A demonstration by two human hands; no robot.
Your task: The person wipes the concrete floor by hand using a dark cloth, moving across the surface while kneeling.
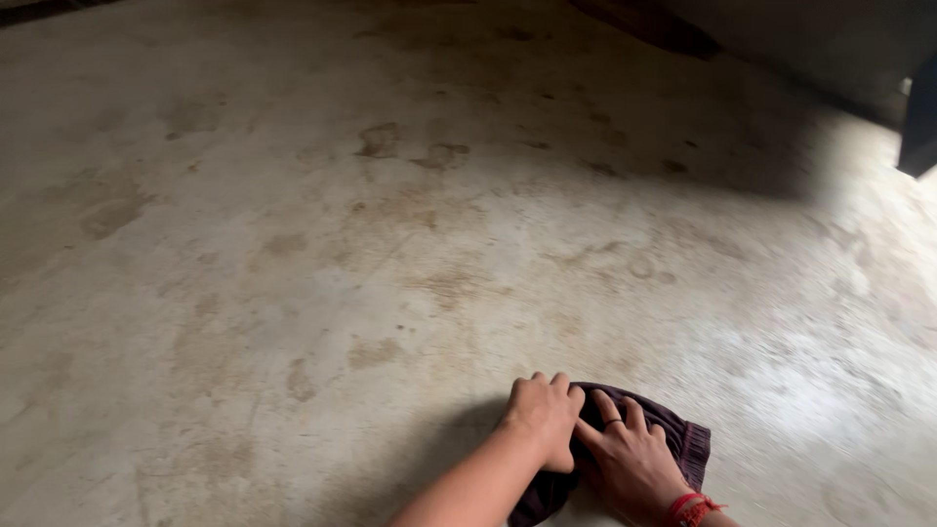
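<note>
Dark purple cloth (673, 439) lies bunched on the concrete floor (390, 244). Right hand (634, 459) presses flat on it, fingers spread; left hand (542, 415), apparently curled, grips its left edge.

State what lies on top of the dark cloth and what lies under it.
Both hands lie on the dark cloth: the left hand curled at its left end, the right hand spread flat. It lies on the stained concrete floor; the floor beneath stays covered.

Two hands — left hand (543, 414), right hand (632, 459) — one dark cloth (685, 441), one red wristband (691, 506).
</note>
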